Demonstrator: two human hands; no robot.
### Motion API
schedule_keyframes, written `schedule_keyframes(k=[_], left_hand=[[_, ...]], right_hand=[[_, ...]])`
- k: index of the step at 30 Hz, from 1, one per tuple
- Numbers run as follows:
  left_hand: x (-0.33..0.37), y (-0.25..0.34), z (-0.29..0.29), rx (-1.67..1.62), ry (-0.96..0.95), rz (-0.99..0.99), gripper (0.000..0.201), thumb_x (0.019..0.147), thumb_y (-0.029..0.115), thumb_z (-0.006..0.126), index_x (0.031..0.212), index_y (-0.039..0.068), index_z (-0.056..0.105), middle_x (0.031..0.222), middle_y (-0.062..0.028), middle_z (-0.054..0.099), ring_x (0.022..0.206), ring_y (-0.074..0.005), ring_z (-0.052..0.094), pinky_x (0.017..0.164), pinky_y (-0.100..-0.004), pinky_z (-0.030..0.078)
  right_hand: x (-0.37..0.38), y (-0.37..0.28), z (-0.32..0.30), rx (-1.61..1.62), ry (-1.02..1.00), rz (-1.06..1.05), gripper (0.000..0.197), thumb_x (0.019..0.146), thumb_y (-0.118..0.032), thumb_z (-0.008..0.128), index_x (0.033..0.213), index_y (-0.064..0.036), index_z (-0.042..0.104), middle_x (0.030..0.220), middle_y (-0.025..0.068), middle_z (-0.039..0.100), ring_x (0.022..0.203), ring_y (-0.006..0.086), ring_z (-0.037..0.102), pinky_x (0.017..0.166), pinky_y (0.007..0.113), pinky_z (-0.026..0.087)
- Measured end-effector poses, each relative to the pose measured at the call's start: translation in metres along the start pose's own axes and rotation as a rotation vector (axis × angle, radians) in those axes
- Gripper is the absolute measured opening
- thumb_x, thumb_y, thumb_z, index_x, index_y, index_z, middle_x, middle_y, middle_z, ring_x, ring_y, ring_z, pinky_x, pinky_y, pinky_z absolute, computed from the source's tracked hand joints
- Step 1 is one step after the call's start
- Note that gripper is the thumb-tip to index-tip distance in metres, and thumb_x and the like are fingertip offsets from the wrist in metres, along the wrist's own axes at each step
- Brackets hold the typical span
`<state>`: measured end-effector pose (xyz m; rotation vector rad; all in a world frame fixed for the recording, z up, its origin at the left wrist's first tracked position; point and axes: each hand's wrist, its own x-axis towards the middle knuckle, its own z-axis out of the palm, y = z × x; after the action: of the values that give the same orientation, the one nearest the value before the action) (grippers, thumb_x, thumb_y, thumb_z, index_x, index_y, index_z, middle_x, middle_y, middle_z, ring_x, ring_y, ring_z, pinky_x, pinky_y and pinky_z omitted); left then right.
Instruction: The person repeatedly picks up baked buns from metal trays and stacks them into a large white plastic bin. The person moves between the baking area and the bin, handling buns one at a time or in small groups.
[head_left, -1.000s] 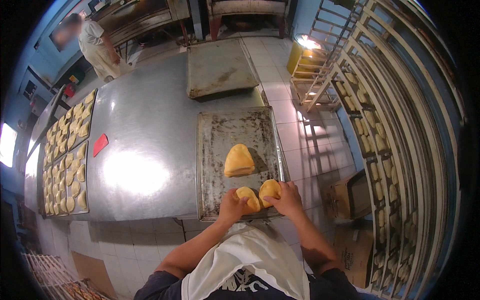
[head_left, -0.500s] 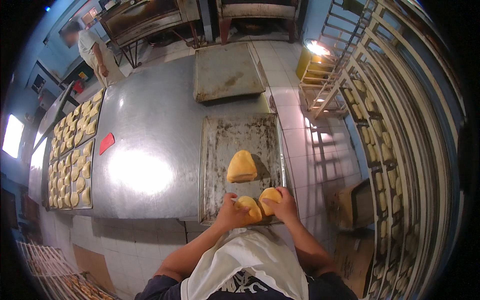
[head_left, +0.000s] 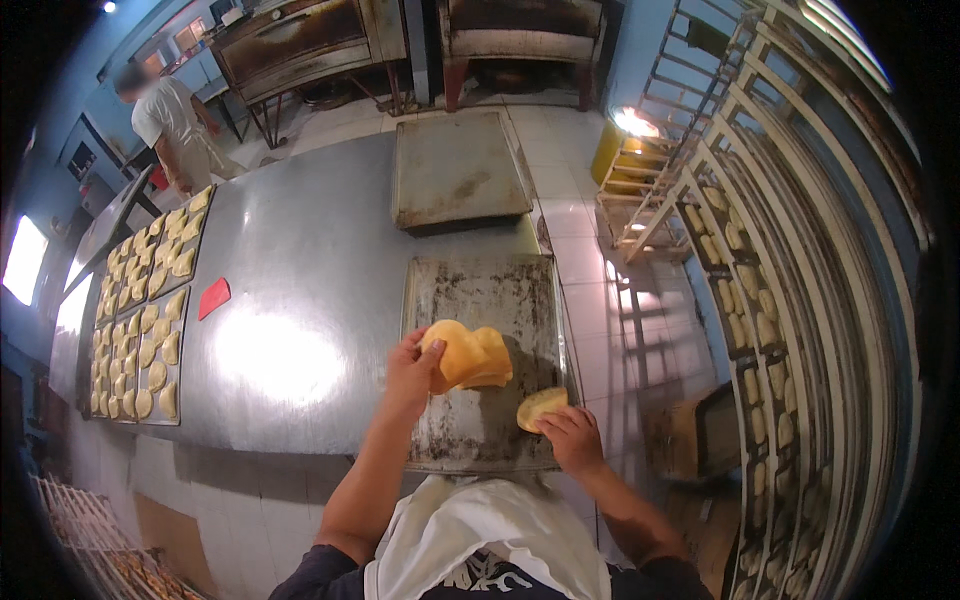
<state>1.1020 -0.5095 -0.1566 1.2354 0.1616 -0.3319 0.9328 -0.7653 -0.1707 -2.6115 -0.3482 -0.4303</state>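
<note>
My left hand (head_left: 408, 375) grips a rounded yellow dough piece (head_left: 450, 358) by its left edge, thumb on top. It is held up beside a small stack of yellow dough pieces (head_left: 492, 362) on the dark, worn baking tray (head_left: 520, 290), overlapping it from here. Near the tray's right edge, my right hand (head_left: 572, 438) has its fingers closed on another dough piece (head_left: 538, 408), which is tilted so that a paler, speckled face shows.
A second baking tray (head_left: 460, 170) lies farther back on the metal table (head_left: 300, 220). Trays of shaped dough (head_left: 150, 340) line the left end, near a red scraper-like piece (head_left: 214, 298). A tall rack (head_left: 740, 260) stands right. A person (head_left: 175, 125) is at the far left.
My hands have moved apart. The left has carried its dough piece forward and left to the stack; the right stays near the tray's right edge, its piece now turned to show a paler face.
</note>
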Motion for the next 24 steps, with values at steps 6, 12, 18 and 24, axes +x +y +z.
schedule_keyframes(k=[6,12,18,24], left_hand=[[0.048,-0.021,0.031,0.406,-0.092,-0.032,0.043,0.097,0.017,0.065,0.135,-0.001,0.056,0.111,-0.0122,0.069,0.101,-0.0188,0.065,0.087,-0.0308,0.052],[0.069,-0.042,0.025,0.752,-0.213,0.074,0.041,0.098,0.02,0.062,0.134,0.0,0.058,0.11,-0.0111,0.069,0.099,-0.0185,0.065,0.085,-0.0325,0.052],[0.081,-0.054,0.019,-0.004,-0.162,-0.241,0.038,0.097,0.03,0.059,0.126,0.006,0.065,0.108,-0.0129,0.07,0.098,-0.0229,0.066,0.086,-0.0341,0.052],[0.081,-0.061,0.02,0.446,-0.171,-0.099,0.05,0.098,0.044,0.053,0.126,0.004,0.064,0.104,-0.0147,0.07,0.095,-0.021,0.066,0.084,-0.0342,0.051]], right_hand=[[0.043,0.009,0.02,0.854,0.489,0.842,0.038,0.098,-0.018,0.057,0.134,-0.0073,0.057,0.12,0.0101,0.064,0.097,0.0223,0.065,0.08,0.033,0.054],[0.119,0.013,0.045,1.242,0.192,0.978,0.049,0.094,-0.019,0.066,0.137,-0.0016,0.052,0.12,0.0095,0.063,0.103,0.0174,0.063,0.079,0.029,0.054],[0.15,0.016,0.101,0.882,0.117,0.793,0.049,0.087,-0.025,0.072,0.128,-0.0008,0.059,0.119,0.0137,0.066,0.107,0.0226,0.064,0.088,0.034,0.051],[0.149,0.007,0.106,1.107,0.018,0.943,0.052,0.092,-0.03,0.072,0.132,-0.0021,0.055,0.117,0.0087,0.065,0.106,0.0183,0.062,0.09,0.031,0.049]])
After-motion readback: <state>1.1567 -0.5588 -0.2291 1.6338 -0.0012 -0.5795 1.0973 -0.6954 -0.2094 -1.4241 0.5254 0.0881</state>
